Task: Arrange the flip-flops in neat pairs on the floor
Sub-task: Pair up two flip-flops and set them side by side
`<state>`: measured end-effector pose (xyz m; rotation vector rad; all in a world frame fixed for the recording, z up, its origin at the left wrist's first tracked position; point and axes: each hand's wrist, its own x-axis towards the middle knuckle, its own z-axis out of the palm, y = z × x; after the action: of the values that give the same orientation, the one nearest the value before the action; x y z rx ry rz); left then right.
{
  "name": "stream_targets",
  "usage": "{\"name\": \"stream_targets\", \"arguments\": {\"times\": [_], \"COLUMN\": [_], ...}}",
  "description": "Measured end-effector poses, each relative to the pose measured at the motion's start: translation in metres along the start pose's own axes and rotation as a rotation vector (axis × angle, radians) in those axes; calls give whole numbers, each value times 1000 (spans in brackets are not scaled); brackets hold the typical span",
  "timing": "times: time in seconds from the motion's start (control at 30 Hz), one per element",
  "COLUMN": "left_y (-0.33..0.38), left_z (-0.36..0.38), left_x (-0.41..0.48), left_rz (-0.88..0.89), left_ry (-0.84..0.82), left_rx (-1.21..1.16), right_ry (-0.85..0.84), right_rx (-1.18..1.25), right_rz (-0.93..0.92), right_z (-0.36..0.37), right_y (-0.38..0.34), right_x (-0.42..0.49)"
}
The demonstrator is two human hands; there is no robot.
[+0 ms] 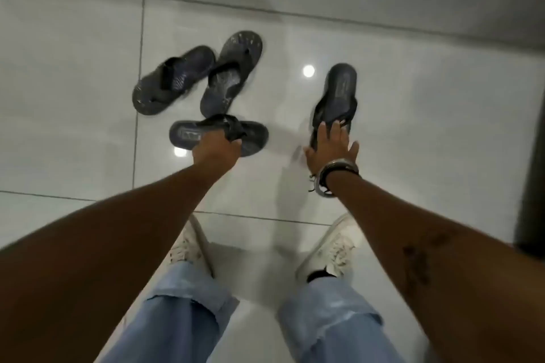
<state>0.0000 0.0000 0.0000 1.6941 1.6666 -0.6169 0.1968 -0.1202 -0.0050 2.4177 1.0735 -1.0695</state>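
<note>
Head view: four dark flip-flops are on or near the pale tiled floor (73, 74). The left hand (213, 147), at the centre of the frame, is closed around the strap of one flip-flop (188, 135) that lies crosswise, its sole pointing left and right. The right hand (328, 146), right of centre, has its fingers (324, 131) spread and only loosely curled on the near end of a second flip-flop (339, 91), which points away up the frame; whether it truly grips it or just presses on it I cannot tell.

To do this step well, I judge the crosswise one should be turned to match the right-hand one, then set just beside it, toes level and straps up. Holding by the strap lets the sole swing, so it is best lowered flat.

Count: two flip-flops in hand, and two more loose in the upper left of centre, a left one (174, 79) and a right one (231, 72), touching and splayed at angles. Two white shoes, two hands.
</note>
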Motion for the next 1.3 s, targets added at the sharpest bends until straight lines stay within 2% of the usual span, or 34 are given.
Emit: {"name": "stream_targets", "arguments": {"times": [0.17,0.3,0.43,0.53,0.6,0.77,0.93,1.0,1.17,1.3], "left_y": [4,7,6,17,31,72,118,137,180,199], "left_z": [64,79,74,76,81,103,114,116,131,150], "left_x": [64,88,99,93,78,34,21,28,44,51], "left_rz": [-58,-98,-55,-58,-37,188,603,712,835,917], "left_ry": [103,239,209,171,146,46,-31,-44,-50,-15], "left_rx": [52,52,-111,-216,-203,-108,301,468,785,781], "right_ry": [46,213,308,271,232,173,146,139,185,234], "right_rx": [-126,-207,-130,-88,-46,-3,-22,15,9,17], "right_rz": [-1,-85,-80,-44,-30,-19,-4,10,26,4], "right_z": [53,69,67,58,53,42,30,28,39,47], "right_y": [25,25,24,27,29,56,95,109,127,132], "right_x": [81,105,122,127,122,106,103,106,107,105]}}
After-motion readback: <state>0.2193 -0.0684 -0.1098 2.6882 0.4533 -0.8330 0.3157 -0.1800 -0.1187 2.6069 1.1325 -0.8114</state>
